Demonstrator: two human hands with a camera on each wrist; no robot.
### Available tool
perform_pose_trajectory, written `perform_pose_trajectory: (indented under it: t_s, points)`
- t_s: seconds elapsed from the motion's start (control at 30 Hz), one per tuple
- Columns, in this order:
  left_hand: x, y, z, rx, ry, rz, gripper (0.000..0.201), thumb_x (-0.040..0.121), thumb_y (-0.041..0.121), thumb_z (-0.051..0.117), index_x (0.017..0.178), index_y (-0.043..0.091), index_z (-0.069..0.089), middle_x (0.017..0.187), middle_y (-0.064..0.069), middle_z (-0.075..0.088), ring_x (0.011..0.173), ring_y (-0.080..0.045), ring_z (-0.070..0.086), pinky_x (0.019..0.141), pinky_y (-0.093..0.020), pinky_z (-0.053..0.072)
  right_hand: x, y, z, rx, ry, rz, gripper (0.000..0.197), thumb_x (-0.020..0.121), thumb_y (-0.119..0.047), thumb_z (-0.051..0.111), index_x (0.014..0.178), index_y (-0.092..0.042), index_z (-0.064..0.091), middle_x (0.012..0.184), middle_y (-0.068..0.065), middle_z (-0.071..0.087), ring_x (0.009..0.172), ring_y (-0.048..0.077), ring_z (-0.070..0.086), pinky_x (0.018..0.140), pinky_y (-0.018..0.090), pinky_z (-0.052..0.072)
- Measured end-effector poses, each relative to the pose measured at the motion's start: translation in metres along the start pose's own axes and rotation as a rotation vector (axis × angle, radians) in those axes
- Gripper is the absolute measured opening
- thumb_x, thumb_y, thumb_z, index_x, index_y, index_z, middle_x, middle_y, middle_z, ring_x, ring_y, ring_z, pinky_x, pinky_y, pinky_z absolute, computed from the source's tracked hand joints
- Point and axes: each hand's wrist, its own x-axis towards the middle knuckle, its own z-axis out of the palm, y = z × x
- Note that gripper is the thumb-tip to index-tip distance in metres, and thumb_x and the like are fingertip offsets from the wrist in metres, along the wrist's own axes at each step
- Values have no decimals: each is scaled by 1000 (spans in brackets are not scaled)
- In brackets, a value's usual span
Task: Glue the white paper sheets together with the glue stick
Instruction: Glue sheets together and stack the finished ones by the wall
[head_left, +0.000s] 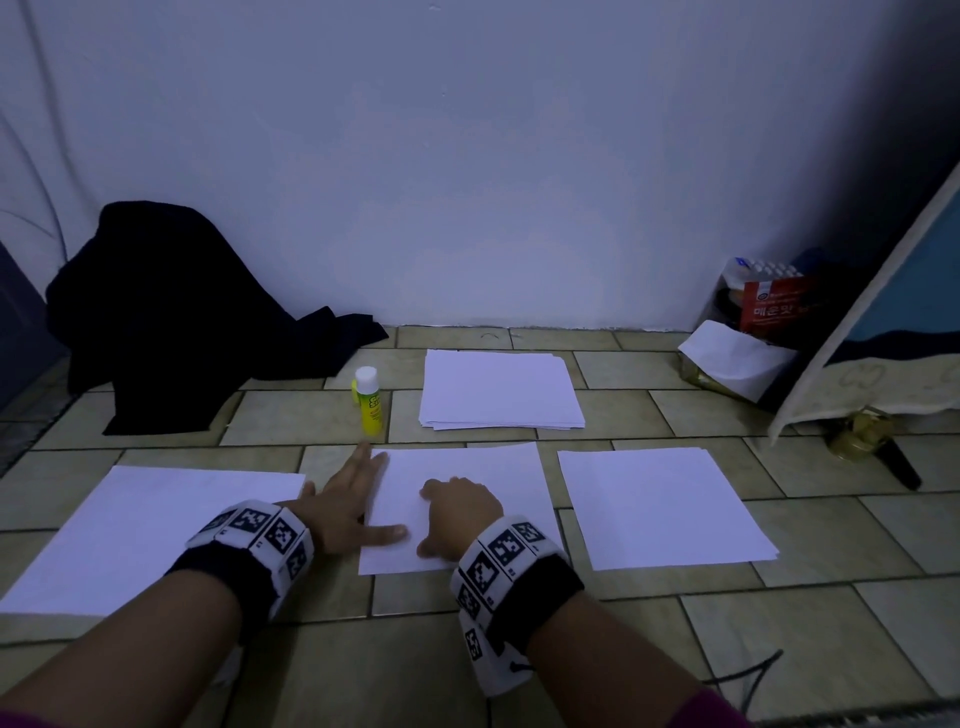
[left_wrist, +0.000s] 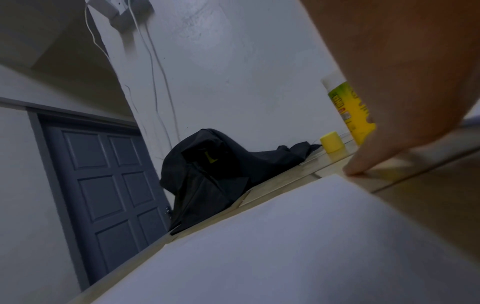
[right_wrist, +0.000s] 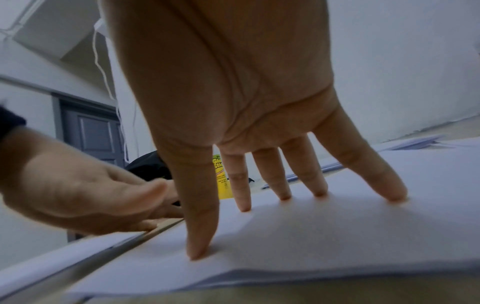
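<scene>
**White paper under both hands on a tiled floor**

White middle paper sheet (head_left: 467, 467) lies flat; the right hand (head_left: 460, 514) presses it with spread fingertips (right_wrist: 394, 194), holding nothing. The left hand (head_left: 345, 501) lies flat across its 9 o'clock edge, fingers straight. The yellow-green glue stick with white top (head_left: 369, 402) stands at 11 o'clock, partly hidden in the wrist views. Its yellow cap (left_wrist: 330, 145) sits beside it. Bare tile (head_left: 519, 654) separates the neighbouring sheets.
</scene>
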Motion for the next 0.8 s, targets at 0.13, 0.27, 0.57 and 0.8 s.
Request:
perform_pose_trajectory:
  t_s: [0.13, 0.27, 0.57, 0.8]
  points:
    - [5, 8, 2, 193, -35, -53, 114, 82, 63, 60, 152, 16, -18, 157, 1, -30, 148, -24, -10, 116, -57, 12, -3, -5, -3, -92, 44, -22, 59, 85, -30, 69, 134, -11, 41, 125, 13, 54, 116, 29, 53, 95, 37, 40]
    - [5, 10, -1, 272, -56, -60, 115, 83, 65, 56, 152, 8, -15, 159, -4, -24, 147, -24, -18, 117, -55, 7, -1, -8, -8, -85, 33, -5, 50, 87, -38, 64, 127, -12, 48, 120, 11, 58, 110, 29, 56, 86, 37, 44]
    - [5, 12, 0, 341, -89, -22, 103, 91, 56, 51, 151, 2, -14, 158, -12, -24, 147, -24, -19, 120, -47, 4, 43, -25, 21, -44, -97, -86, 84, 94, -55, 44, 152, -22, -7, 160, -4, -12, 147, 17, -10, 112, 59, -1]
    - [11, 3, 4, 285, -102, -9, 120, 81, 67, 56, 148, 5, -22, 156, -10, -29, 147, -22, -19, 119, -47, 2, 32, 46, 12, -94, -103, 36, 120, 70, -82, 49, 150, -22, -18, 157, -2, -24, 145, 15, -18, 113, 50, -14]
